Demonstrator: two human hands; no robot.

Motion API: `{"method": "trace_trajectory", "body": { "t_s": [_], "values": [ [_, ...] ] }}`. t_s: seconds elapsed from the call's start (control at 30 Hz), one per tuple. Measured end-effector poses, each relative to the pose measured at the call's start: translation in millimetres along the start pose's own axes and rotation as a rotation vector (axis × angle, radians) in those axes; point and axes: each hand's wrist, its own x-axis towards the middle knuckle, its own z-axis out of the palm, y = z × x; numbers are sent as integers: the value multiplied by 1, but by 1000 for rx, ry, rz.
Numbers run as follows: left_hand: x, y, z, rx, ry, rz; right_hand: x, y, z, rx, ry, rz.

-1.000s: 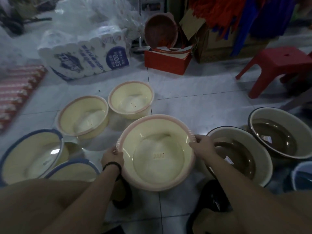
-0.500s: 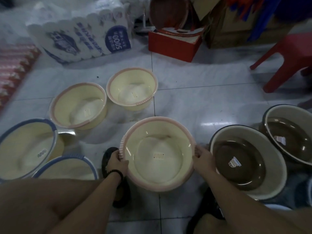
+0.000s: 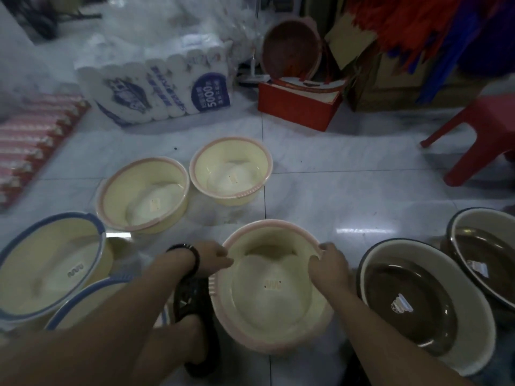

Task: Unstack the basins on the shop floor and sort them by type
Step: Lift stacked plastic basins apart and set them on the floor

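A cream basin with a pink rim [image 3: 271, 305] is tilted toward me between my knees. My left hand [image 3: 213, 259] grips its left rim and my right hand [image 3: 328, 264] grips its right rim. Two more pink-rimmed cream basins stand on the tiles beyond, one [image 3: 142, 195] at centre left and a smaller one [image 3: 231, 169] behind it. Two blue-rimmed cream basins [image 3: 47, 263] [image 3: 83, 305] sit at the left. Two brown-lined basins with dark rims [image 3: 412, 305] [image 3: 490, 260] sit at the right.
A white pack of paper rolls [image 3: 156, 82] and a red box [image 3: 301, 104] with a brown basin [image 3: 291, 48] leaning above it stand at the back. A red plastic stool [image 3: 479, 132] is at the right. Red-and-white packets [image 3: 30, 146] lie at the left. My sandalled foot [image 3: 195, 324] rests beside the held basin.
The held basin has come closer to me and tipped up, its far rim raised. Both hands have shifted along the rim toward its far side.
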Motion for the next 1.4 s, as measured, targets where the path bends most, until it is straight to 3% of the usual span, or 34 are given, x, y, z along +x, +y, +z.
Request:
{"method": "trace_trajectory", "body": {
  "t_s": [0.17,0.3,0.37,0.47,0.53,0.73,0.8,0.93,1.13,1.23,1.3,1.4],
  "values": [
    [-43,10,-78,39,172,189,28,-101,20,277,-324,-34],
    [-35,-4,-89,17,278,246,74,-156,55,682,-330,203],
    [-21,-8,-92,94,204,224,98,-178,71,822,-347,251],
    [-7,-5,-93,279,-107,137,137,-195,98,940,-392,320],
    [3,-9,-97,286,-174,126,162,-204,118,1002,-390,369],
    [12,-13,-109,152,-31,119,211,-224,164,996,-485,412],
    [13,-14,-111,133,-15,67,217,-232,166,1036,-436,423],
    [16,-17,-117,139,-16,-61,216,-255,138,1075,-190,398],
    [17,-26,-130,32,150,-114,166,-244,25,831,-156,138],
    [14,-48,-128,-249,250,-222,118,-221,-41,777,-144,62],
    [15,-65,-117,-494,401,-324,83,-201,-79,762,-143,3],
    [16,-72,-90,-826,562,-199,35,-164,-118,722,-161,-64]
  ]
}}
